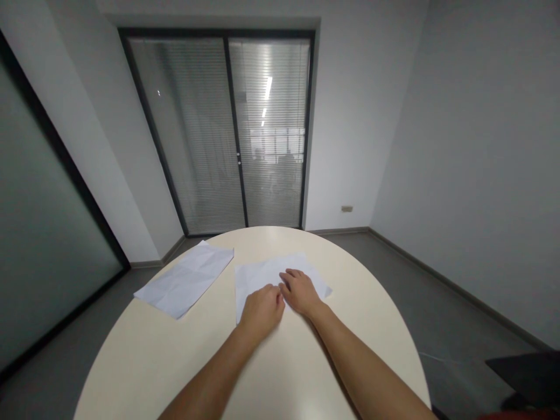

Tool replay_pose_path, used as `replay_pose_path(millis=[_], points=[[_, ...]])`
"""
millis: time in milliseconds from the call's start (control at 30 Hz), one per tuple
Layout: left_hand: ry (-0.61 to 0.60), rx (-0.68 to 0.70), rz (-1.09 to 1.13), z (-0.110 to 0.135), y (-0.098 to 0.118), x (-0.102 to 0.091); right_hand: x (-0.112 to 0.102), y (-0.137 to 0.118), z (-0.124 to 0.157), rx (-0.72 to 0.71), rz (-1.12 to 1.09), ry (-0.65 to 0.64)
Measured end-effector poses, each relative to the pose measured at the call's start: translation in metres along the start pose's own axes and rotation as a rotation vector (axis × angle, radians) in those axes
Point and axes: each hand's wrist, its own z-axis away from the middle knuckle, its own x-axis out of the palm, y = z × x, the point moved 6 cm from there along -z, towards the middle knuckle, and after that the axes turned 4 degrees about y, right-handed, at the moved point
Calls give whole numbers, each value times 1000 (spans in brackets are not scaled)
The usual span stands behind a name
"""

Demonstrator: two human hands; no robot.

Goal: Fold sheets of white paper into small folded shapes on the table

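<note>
A white sheet of paper (262,271) lies near the middle of the round table, partly covered by both hands. My left hand (263,308) is closed on its near part, thumb side turned to the right; whatever its curled fingers hold is hidden. Right beside it, my right hand (300,291) rests on the paper with bent fingers slightly apart, the thumb side close to the left hand. A second white sheet (188,280), with visible creases, lies to the left, apart from both hands.
The round cream table (371,332) has its curved far edge towards a glass door (271,134) with blinds. A frosted glass panel (44,233) stands at the left. Low on the far wall is a socket (347,209). A dark object (529,373) shows at the lower right.
</note>
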Motion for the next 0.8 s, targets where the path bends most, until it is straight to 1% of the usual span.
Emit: replay_pose_path(millis=[67, 100, 167, 233, 300, 333, 367, 433, 500, 567, 633, 733, 800], points=[[103, -46, -3, -4, -20, 2, -2, -2, 1, 14, 13, -12], [119, -61, -31, -6, -30, 5, -3, -4, 2, 26, 20, -17], [59, -90, -63, -7, -47, 18, -6, -10, 3, 50, 23, 2], [-15, -112, -60, -7, -57, 29, -9, -20, 4, 41, -18, 69], [-58, -94, -56, -6, -56, 36, -10, -33, 5, -27, -101, 131], [-75, -73, -55, -5, -52, 38, -8, -39, 5, -75, -144, 136], [-91, -50, -56, -4, -47, 40, -5, -44, 5, -119, -174, 116], [-113, -17, -56, -2, -38, 42, 5, -46, 3, -140, -189, 23], [-112, -24, -54, 0, -34, 41, 16, -35, -1, -77, -154, -94], [-105, -46, -52, 0, -34, 40, 22, -17, -5, -33, -100, -172], [-103, -61, -53, 0, -36, 40, 23, 11, -10, 51, -45, -177], [-99, -78, -52, -1, -39, 41, 17, 52, -13, 208, 52, -139], [-85, -82, -49, -1, -40, 43, 11, 69, -12, 313, 107, -94]])
